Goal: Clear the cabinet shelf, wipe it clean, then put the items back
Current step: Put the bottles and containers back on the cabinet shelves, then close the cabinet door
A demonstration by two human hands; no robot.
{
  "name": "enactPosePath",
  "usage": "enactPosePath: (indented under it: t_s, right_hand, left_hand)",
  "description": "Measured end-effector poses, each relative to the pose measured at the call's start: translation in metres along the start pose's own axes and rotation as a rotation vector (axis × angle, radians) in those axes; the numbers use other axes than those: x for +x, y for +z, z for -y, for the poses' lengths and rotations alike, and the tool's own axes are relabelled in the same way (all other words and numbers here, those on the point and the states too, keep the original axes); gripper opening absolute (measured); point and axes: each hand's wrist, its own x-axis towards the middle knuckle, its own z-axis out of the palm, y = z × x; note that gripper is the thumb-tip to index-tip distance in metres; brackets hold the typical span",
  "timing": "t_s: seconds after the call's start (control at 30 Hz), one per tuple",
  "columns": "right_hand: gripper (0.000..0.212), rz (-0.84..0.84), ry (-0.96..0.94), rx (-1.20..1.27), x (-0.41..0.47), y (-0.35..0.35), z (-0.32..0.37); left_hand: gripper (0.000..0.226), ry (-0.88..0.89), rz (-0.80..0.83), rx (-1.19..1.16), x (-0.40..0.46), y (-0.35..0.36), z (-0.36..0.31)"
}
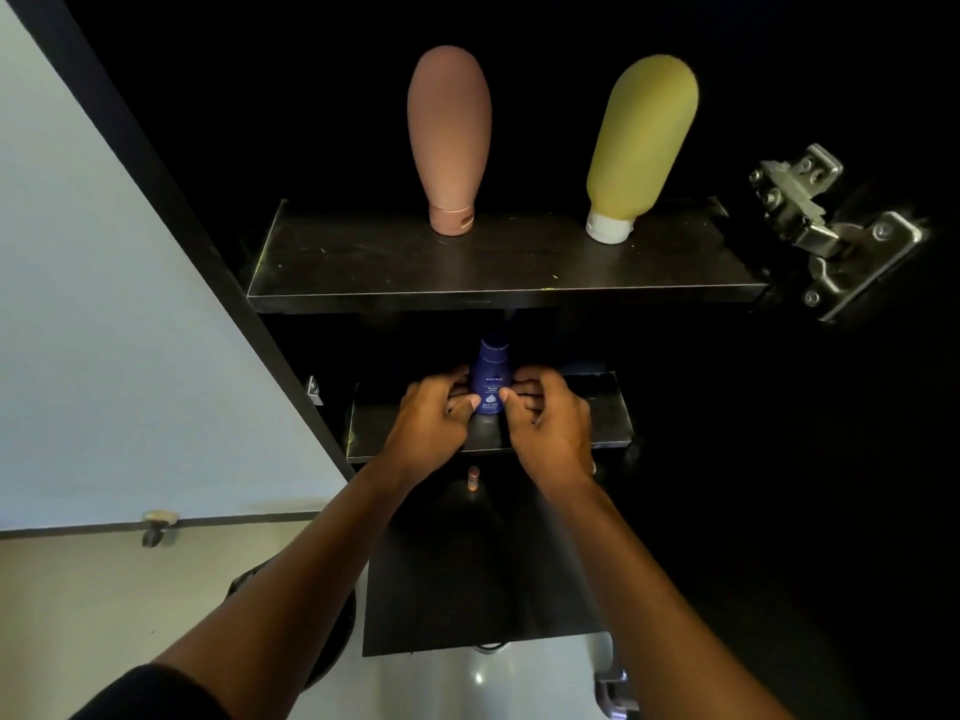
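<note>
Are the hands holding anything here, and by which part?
Yes: both hands, left and right, clasp the blue Nivea bottle by the lower sides of its body, thumbs across the front label. It stands upright on the lower shelf.

Upper shelf [363, 272]: two bottles standing cap-down toward the rear edge, well apart; left bottle [450, 132] near centre, right bottle [641, 142] toward the right end. Lower shelf [608, 407]: small bottle [489, 379] upright at centre, between left hand [431, 420] and right hand [548, 420], both touching it. Hinge [831, 231] right of the upper shelf.
</note>
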Motion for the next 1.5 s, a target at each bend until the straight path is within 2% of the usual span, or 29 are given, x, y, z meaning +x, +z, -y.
enactPosePath:
  t_s: [0.13, 0.3, 0.43, 0.6, 0.83, 1.2, 1.37, 1.5]
  right_hand:
    - [0.035, 0.027, 0.012, -0.007, -0.004, 0.0, 0.001]
    - [0.039, -0.004, 0.012, 0.036, -0.019, -0.015, 0.006]
    - [0.039, -0.066, 0.012, 0.062, -0.038, -0.031, 0.017]
    - [0.039, -0.124, -0.015, 0.083, -0.069, -0.049, 0.04]
    - [0.028, -0.236, 0.002, 0.183, -0.145, -0.09, 0.08]
    - [0.026, -0.386, -0.05, 0.152, -0.269, -0.16, 0.101]
    - [0.027, -0.492, -0.109, 0.074, -0.32, -0.193, 0.098]
    - [0.027, -0.596, -0.123, 0.079, -0.338, -0.233, 0.099]
  left_hand:
    - [0.057, 0.016, 0.02, -0.027, -0.002, -0.002, 0.0]
    - [0.074, 0.015, -0.05, -0.044, -0.027, -0.015, -0.005]
    - [0.077, -0.006, -0.121, -0.096, -0.065, -0.022, -0.015]
    - [0.075, 0.003, -0.119, -0.26, -0.124, -0.022, -0.033]
    - [0.065, 0.156, 0.056, -0.388, -0.194, -0.023, -0.083]
    - [0.057, 0.259, 0.307, -0.324, -0.286, 0.018, -0.117]
    - [0.061, 0.251, 0.318, -0.28, -0.324, 0.04, -0.131]
    - [0.067, 0.369, 0.279, -0.268, -0.345, 0.063, -0.163]
